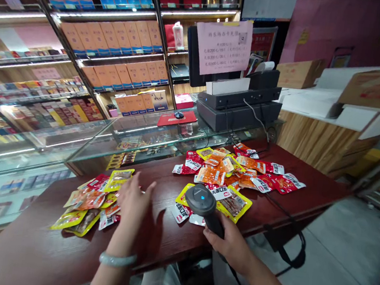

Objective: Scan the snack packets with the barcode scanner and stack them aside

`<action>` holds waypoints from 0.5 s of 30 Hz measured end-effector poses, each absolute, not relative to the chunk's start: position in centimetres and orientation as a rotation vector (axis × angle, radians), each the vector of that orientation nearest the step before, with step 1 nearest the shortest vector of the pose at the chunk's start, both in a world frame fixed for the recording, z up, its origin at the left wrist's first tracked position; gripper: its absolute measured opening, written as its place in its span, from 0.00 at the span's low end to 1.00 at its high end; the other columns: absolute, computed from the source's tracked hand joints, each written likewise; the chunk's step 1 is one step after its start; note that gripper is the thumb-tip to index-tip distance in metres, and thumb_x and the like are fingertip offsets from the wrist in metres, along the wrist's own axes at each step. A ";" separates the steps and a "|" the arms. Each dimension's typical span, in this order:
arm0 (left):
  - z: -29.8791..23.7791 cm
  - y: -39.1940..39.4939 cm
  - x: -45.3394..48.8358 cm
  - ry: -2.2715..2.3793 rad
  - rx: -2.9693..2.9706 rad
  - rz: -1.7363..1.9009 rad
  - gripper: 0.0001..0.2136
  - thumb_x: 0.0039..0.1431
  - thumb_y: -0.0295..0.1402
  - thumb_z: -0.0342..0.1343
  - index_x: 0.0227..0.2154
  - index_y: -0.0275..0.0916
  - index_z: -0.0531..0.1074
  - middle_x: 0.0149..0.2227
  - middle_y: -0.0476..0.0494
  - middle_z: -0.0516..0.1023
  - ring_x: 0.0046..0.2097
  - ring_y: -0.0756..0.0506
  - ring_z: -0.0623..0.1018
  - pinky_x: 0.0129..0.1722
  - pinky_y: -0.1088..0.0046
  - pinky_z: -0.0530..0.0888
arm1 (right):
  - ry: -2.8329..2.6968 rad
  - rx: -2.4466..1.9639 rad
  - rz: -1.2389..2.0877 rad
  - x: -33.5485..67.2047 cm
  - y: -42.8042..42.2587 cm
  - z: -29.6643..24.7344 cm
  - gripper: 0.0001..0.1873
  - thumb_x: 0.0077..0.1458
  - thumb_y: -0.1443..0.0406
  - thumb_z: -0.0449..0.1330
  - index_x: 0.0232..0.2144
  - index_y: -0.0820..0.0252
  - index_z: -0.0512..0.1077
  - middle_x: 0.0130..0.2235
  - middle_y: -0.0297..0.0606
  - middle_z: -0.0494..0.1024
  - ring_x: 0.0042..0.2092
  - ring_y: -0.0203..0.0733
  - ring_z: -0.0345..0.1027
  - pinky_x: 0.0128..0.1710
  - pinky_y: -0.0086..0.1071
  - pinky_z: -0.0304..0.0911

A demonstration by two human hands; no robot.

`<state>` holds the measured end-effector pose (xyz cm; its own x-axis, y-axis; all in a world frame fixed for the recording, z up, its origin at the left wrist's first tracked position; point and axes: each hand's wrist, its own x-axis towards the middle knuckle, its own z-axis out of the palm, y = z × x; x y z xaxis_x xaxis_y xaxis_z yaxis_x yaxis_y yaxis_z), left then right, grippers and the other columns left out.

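A black handheld barcode scanner (200, 201) is gripped by its handle in my right hand (228, 237), its head over snack packets in the larger pile. My left hand (134, 200), thumb held apart from its fingers, is at the right edge of a smaller pile of snack packets (91, 199); I cannot tell whether the fingertips touch them. No packet shows in its grasp. Beyond the scanner lies the larger pile of red, orange and yellow snack packets (213, 175). Part of that pile is hidden behind the scanner.
Both piles lie on a dark red wooden counter (160, 240). Behind it stand a glass display case (135, 136), a monitor with a pink notice (224, 45) and a black cash drawer (238, 114). A mouse (178, 115) rests on a red mat. A dark strap (296, 255) hangs off the counter's right side.
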<state>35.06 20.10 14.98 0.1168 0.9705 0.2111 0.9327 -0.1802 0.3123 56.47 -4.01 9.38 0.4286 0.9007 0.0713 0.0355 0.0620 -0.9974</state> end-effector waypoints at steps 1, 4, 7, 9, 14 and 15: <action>15.0 20.3 37.2 1.839 2.310 0.522 0.35 0.87 0.47 0.56 0.87 0.37 0.73 0.85 0.20 0.80 0.88 0.26 0.76 0.89 0.47 0.69 | -0.926 -1.347 0.820 56.6 -4.1 9.3 0.16 0.55 0.51 0.78 0.42 0.48 0.85 0.37 0.34 0.86 0.43 0.58 0.81 0.61 0.55 0.82; 15.1 21.5 42.8 1.683 2.339 0.363 0.33 0.89 0.48 0.52 0.84 0.34 0.77 0.81 0.17 0.84 0.83 0.25 0.82 0.85 0.50 0.73 | -0.917 -1.337 0.831 56.9 -4.5 9.3 0.19 0.54 0.50 0.78 0.45 0.49 0.86 0.39 0.35 0.87 0.44 0.56 0.80 0.59 0.53 0.81; 15.0 23.1 46.4 1.698 2.328 0.214 0.34 0.90 0.51 0.50 0.82 0.32 0.79 0.78 0.11 0.84 0.80 0.20 0.83 0.79 0.46 0.77 | -0.907 -1.334 0.837 57.1 -5.0 9.4 0.18 0.53 0.50 0.78 0.42 0.48 0.84 0.36 0.32 0.83 0.41 0.55 0.77 0.56 0.51 0.81; 14.9 24.2 47.6 1.705 2.346 0.159 0.34 0.88 0.51 0.56 0.83 0.33 0.78 0.80 0.09 0.82 0.82 0.19 0.81 0.78 0.44 0.78 | -0.902 -1.338 0.835 57.2 -5.2 9.5 0.16 0.53 0.50 0.78 0.39 0.47 0.82 0.34 0.31 0.81 0.39 0.54 0.75 0.55 0.52 0.81; 14.9 26.2 47.8 1.591 2.404 0.086 0.36 0.75 0.41 0.75 0.81 0.37 0.79 0.83 0.14 0.80 0.84 0.24 0.80 0.77 0.53 0.77 | -0.899 -1.333 0.837 57.4 -5.4 9.9 0.16 0.52 0.49 0.77 0.38 0.46 0.80 0.33 0.30 0.81 0.38 0.53 0.74 0.56 0.54 0.81; 15.0 26.4 47.6 1.563 2.407 0.072 0.35 0.73 0.39 0.76 0.80 0.39 0.80 0.81 0.17 0.82 0.82 0.26 0.82 0.76 0.56 0.77 | -0.901 -1.334 0.829 57.4 -5.4 10.0 0.16 0.52 0.50 0.77 0.38 0.46 0.80 0.33 0.30 0.81 0.38 0.53 0.74 0.57 0.54 0.81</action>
